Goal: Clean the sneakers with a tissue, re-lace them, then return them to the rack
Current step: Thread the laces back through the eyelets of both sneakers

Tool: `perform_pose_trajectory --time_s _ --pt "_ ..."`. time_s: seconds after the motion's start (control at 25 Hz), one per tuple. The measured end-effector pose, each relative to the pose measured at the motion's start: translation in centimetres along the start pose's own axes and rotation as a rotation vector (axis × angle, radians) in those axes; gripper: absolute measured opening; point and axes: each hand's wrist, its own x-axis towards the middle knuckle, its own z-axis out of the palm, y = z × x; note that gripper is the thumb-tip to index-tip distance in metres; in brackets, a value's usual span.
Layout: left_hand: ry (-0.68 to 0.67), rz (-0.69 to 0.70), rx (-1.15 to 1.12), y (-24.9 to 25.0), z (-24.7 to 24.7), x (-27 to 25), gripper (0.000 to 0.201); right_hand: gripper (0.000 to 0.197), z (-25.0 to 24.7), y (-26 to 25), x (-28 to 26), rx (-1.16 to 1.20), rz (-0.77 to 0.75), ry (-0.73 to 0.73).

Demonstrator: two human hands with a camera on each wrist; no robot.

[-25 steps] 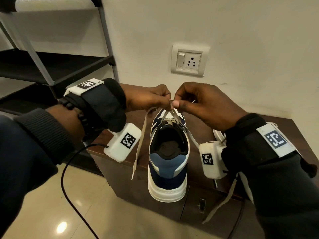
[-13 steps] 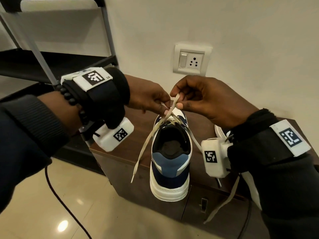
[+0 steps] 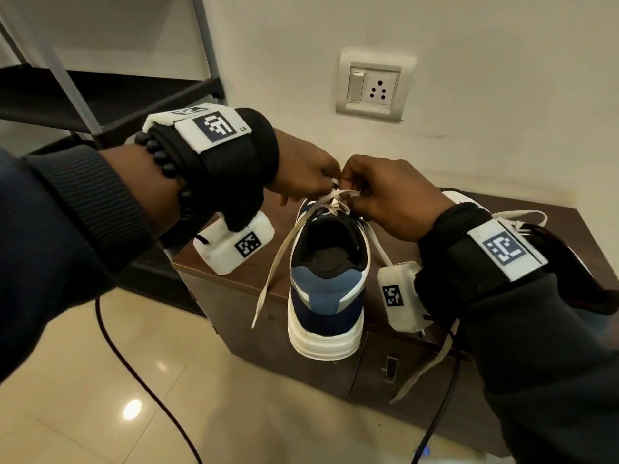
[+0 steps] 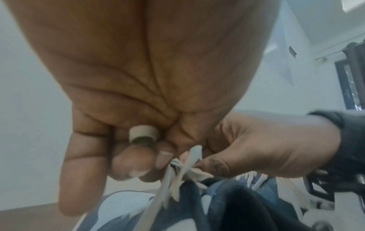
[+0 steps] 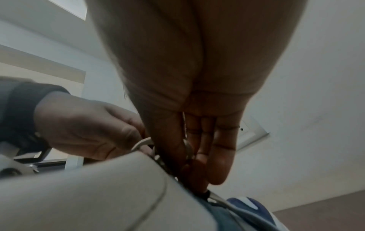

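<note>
A navy, blue and white sneaker (image 3: 326, 289) stands heel toward me on a brown cabinet (image 3: 231, 306). Both hands meet just above its tongue. My left hand (image 3: 330, 189) pinches the off-white lace (image 3: 278, 259) at the crossing, and my right hand (image 3: 351, 197) pinches the other strand beside it. One loose lace end hangs down the sneaker's left side. The left wrist view shows curled fingers (image 4: 136, 162) against the lace (image 4: 189, 164). In the right wrist view my fingers (image 5: 205, 150) reach down to the sneaker's collar (image 5: 98, 200). The second sneaker (image 3: 460, 197) is mostly hidden behind my right arm.
A black shoe rack (image 3: 100, 95) stands at the left against the wall. A switch and socket plate (image 3: 371, 87) is on the wall behind the cabinet. A black cable (image 3: 134, 370) runs over the glossy tiled floor at the lower left.
Both hands came down from a raised pull and closed together over the tongue. The lace crossing now sits low against the sneaker. My left wrist has rolled over.
</note>
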Motion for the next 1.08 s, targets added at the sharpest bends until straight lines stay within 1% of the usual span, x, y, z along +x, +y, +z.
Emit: perform_pose_trajectory --time_s 0.12,0.16,0.2,0.24,0.32,0.4,0.44,0.48,0.56,0.6,0.64,0.72,0.76,0.8,0.88,0.92,1.0,1.04,1.08 --pt "0.033 -0.019 -0.283 0.1 0.0 -0.2 0.020 0.018 -0.1 0.1 0.1 0.079 0.036 0.013" --pt "0.033 -0.009 -0.347 0.1 0.0 -0.4 0.025 0.019 -0.4 0.0 0.1 0.109 0.041 0.032" --pt "0.031 0.018 -0.356 0.1 0.0 -0.5 0.029 0.018 -0.7 0.0 0.2 0.119 0.035 0.062" --pt "0.027 0.056 -0.314 -0.1 -0.1 -0.7 0.030 0.016 -1.0 -0.1 0.2 0.111 0.025 0.096" --pt "0.039 0.121 -0.209 -0.4 -0.1 -0.8 0.027 0.009 -1.5 -0.3 0.2 0.108 0.010 0.137" --pt "0.095 0.112 -0.192 -0.8 0.2 -0.6 0.030 0.011 -1.5 -0.2 0.3 0.148 0.017 0.139" --pt "0.112 0.081 -0.199 -0.9 0.5 -0.6 0.034 0.017 -1.3 -0.1 0.3 0.150 0.044 0.126" --pt "0.096 0.048 -0.210 -0.9 1.0 -0.6 0.039 0.027 -1.1 0.1 0.3 0.130 0.089 0.086" --pt "-0.010 -0.021 -0.239 -1.1 2.1 -0.4 0.050 0.048 -0.3 0.6 0.2 0.067 0.223 -0.093" --pt "-0.073 -0.074 -0.252 -1.0 2.5 -0.4 0.057 0.055 0.4 0.8 0.1 0.058 0.312 -0.181" --pt "-0.127 -0.131 -0.263 -0.8 2.8 -0.4 0.066 0.059 1.2 1.1 0.1 0.051 0.389 -0.226" --pt "-0.189 -0.202 -0.312 -0.7 3.4 -0.1 0.078 0.061 2.4 1.5 0.0 0.017 0.461 -0.234" --pt "-0.205 -0.202 -0.355 -0.7 3.5 0.0 0.077 0.062 2.9 1.7 0.0 0.038 0.477 -0.234" --pt "-0.216 -0.182 -0.418 -1.0 3.6 0.2 0.071 0.064 3.2 2.0 -0.1 0.121 0.509 -0.228" --pt "-0.220 -0.099 -0.564 -1.6 3.7 0.3 0.056 0.066 3.5 2.5 -0.2 0.446 0.628 -0.167" --pt "-0.221 -0.050 -0.615 -1.9 3.7 0.3 0.052 0.066 3.5 2.6 -0.4 0.587 0.675 -0.133" --pt "-0.235 0.024 -0.635 -2.6 3.4 0.4 0.044 0.064 3.7 2.2 -0.5 0.743 0.704 -0.112" --pt "-0.221 0.040 -0.598 -2.7 3.4 0.3 0.035 0.063 3.8 2.1 -0.4 0.785 0.691 -0.117" --pt "-0.174 0.032 -0.534 -2.6 3.4 0.0 0.030 0.061 3.9 1.8 -0.4 0.819 0.676 -0.118"
